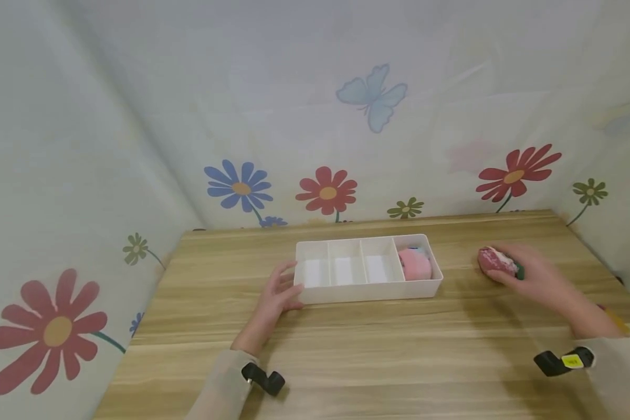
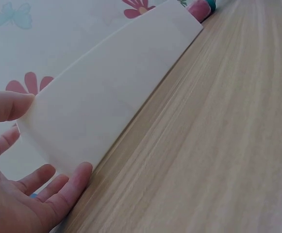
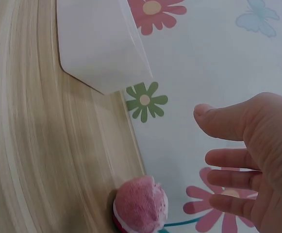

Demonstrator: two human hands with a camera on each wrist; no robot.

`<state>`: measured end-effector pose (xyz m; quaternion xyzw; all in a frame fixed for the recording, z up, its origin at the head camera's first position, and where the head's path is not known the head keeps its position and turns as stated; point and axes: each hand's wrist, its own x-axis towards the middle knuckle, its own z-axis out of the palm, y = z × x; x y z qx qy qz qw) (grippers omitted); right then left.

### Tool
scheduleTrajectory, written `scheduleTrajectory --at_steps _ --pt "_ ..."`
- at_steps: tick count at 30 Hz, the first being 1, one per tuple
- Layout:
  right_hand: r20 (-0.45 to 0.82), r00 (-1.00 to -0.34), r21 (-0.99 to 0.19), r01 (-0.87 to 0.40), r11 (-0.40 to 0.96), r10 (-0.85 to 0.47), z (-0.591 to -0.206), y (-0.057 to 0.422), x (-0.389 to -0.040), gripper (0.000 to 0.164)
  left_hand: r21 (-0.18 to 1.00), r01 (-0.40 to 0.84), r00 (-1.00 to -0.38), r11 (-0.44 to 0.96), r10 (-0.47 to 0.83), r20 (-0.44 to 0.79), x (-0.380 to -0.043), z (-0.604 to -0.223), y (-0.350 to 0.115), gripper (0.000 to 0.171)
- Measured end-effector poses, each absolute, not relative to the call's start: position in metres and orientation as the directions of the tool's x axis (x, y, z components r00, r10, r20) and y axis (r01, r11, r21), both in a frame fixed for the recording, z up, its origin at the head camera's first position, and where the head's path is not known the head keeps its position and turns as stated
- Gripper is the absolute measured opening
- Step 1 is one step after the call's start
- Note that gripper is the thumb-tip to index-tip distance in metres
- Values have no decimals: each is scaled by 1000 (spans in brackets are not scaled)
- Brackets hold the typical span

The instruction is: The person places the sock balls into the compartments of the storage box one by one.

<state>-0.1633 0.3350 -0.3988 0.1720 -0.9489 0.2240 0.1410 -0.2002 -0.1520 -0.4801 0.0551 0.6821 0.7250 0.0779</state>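
The left hand [image 1: 275, 297] is grasping the left end of a white box [image 1: 367, 293], thumb against the near corner and fingers around the end wall. The box stands on a wood-grained surface [image 1: 367, 356] and is split into four compartments in a row; the rightmost one holds a rounded pink item [image 1: 416, 265], with something bluish behind it. To the right of the box, apart from it, a pink-and-white ball [image 3: 141, 204] lies on the surface. The right hand [image 1: 532, 271] overlaps this ball in the head view, but the right wrist view shows the fingers released and a gap between them and it. A yellow-orange thing [image 1: 615, 319] shows partly behind the right forearm. Behind the surface hangs a pale backdrop [image 1: 278, 99] printed with flowers and a butterfly.
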Motion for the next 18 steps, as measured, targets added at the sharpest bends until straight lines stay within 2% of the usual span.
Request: scheduleTrajectory --at_steps 4,18 --pt "339 -906 -396 -380 836 -252 -402 348 -160 55 997 -34 -981 -62 192 -22 -200 -480 -152 61" --pt "285 -943 -341 -269 901 -173 -398 371 -142 55 996 -64 -975 -63 215 -49 -195 -466 -150 57"
